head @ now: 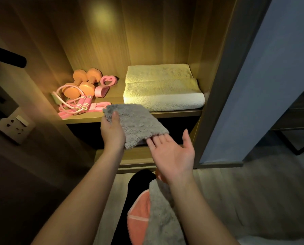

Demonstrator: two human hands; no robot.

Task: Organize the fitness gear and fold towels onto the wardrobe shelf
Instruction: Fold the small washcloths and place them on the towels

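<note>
Well along: dumbbells [80, 82], jump rope [82, 103], cream towel [162, 87] lying on shelf [130, 116]; grey towel [137, 122] gripped in left hand [112, 133], right hand [172, 152] flat open under its edge; lap towel [161, 218] left to do.

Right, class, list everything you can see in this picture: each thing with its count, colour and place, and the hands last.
shelf: one, wood, inside the wardrobe
dumbbells: two, orange, left on the shelf
heart-shaped trainer: one, pink, right of the dumbbells
jump rope: one, pink, front left of the shelf
stretch band: one, pink, under the rope handles
white towel: one, folded, right on the shelf
folded grey towel: one, held at the shelf's front edge
loose grey towel: one, bottom of view, over the person's leg
orange towel: one, beside the loose grey towel
wall socket: one, white, far left
left hand: grips the folded grey towel's left edge
right hand: palm up, fingertips under its near corner
</note>
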